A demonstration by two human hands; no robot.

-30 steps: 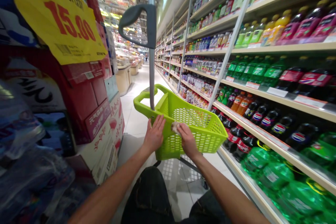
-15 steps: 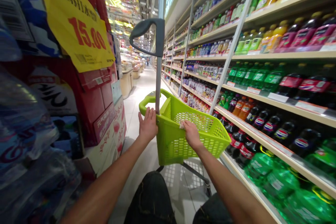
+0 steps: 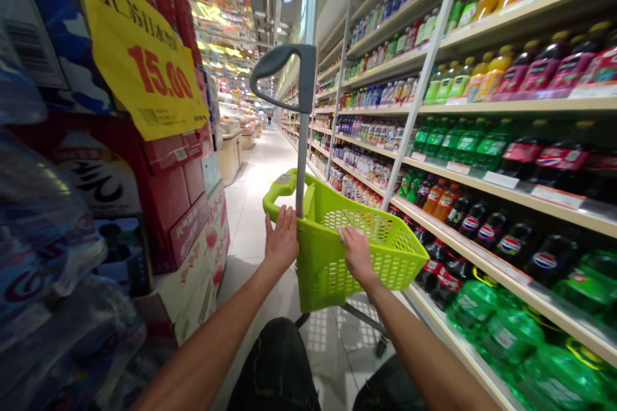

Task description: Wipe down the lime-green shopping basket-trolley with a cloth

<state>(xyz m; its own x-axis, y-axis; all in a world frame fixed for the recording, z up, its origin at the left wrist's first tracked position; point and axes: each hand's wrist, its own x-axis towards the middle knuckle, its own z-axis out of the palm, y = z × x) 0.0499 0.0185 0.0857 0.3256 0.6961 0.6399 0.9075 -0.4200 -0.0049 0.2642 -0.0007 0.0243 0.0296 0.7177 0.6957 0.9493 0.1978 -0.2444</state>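
Note:
A lime-green shopping basket (image 3: 321, 276) on a wheeled frame stands in front of my knees. Its grey pull handle (image 3: 308, 80) sticks up on a metal pole. My left hand (image 3: 283, 241) rests with stretched fingers against the basket's corner, just left of the pole's foot. My right hand (image 3: 357, 253) is closed around a crumpled white tissue (image 3: 343, 232) and presses it on the basket's near rim. Most of the tissue is hidden by the fingers. Perforated walls show on the basket's right part.
Shelves of bottled drinks (image 3: 482, 141) line the right side. Stacked red cartons (image 3: 168, 205) and plastic-wrapped bottles (image 3: 43, 282) stand close at left, under a yellow price sign (image 3: 149, 64). The tiled aisle (image 3: 255, 173) runs ahead, past wooden display counters (image 3: 231, 157).
The basket and its handle appear slightly farther right and lower. Both hands have shifted a little with it; the right hand stays on the rim with the tissue.

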